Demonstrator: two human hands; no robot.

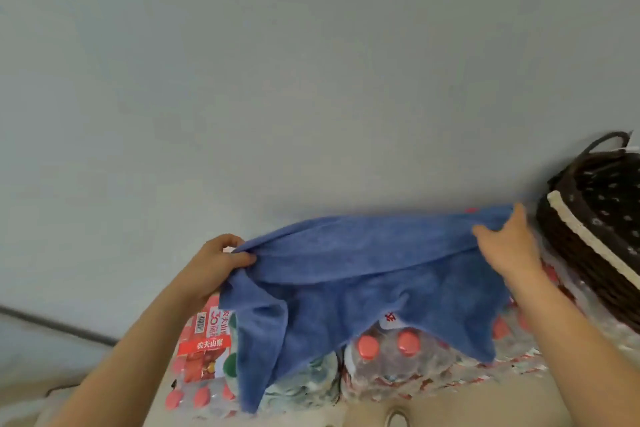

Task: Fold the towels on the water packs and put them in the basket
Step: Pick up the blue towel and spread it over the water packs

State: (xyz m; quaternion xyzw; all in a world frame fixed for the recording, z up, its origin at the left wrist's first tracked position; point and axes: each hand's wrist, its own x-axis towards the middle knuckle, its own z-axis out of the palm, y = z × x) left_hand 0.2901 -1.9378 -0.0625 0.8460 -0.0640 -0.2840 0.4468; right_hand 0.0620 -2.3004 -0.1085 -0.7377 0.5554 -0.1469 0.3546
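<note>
A blue towel [363,281] is spread loosely over shrink-wrapped water packs [388,367] with red bottle caps. My left hand [218,260] pinches the towel's far left corner. My right hand [509,239] grips the far right edge, stretching the far hem between both hands. The near part of the towel hangs rumpled over the front of the packs. A dark woven basket [588,236] with a pale rim strip and a dotted lining stands at the right, just beyond my right hand.
A plain grey wall fills the view behind the packs. A red-labelled pack [204,347] sticks out at the left under the towel. Pale floor shows at the bottom edge.
</note>
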